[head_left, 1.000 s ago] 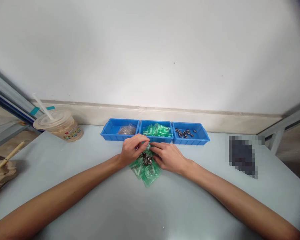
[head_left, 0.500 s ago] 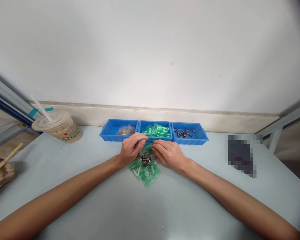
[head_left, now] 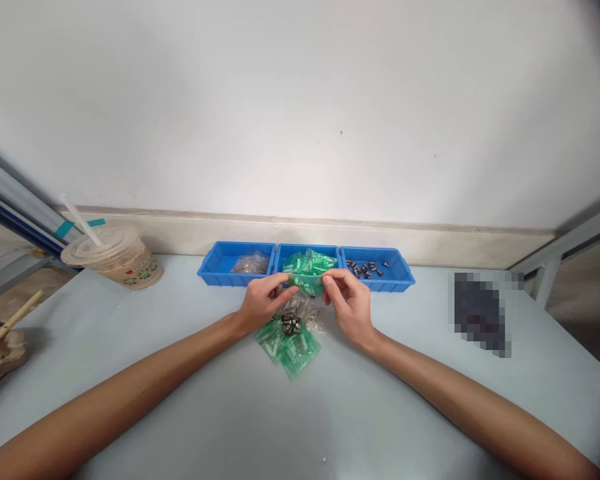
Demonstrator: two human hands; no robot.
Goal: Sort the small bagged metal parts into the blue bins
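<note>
A small green plastic bag [head_left: 307, 285] is stretched between my two hands, in front of the middle blue bin. My left hand [head_left: 264, 301] pinches its left end between thumb and fingers. At the other end, my right hand [head_left: 349, 303] grips the bag's right edge. Just below lies a pile on the table: flat green bags [head_left: 300, 353], clear bags [head_left: 310, 313] and a clump of small dark metal parts [head_left: 291, 324] on top. What the held bag contains, if anything, I cannot make out.
Three blue bins stand in a row: the left bin [head_left: 217, 263] holds clear bags, the middle one green bags [head_left: 310, 261], the right one [head_left: 397, 270] small metal parts. A lidded drink cup [head_left: 130, 263] with a straw stands left. A blurred dark object [head_left: 480, 310] lies right.
My hands have turned and lifted slightly, and a green bag now shows stretched between them. The pile below is more exposed, and the view has shifted a little.
</note>
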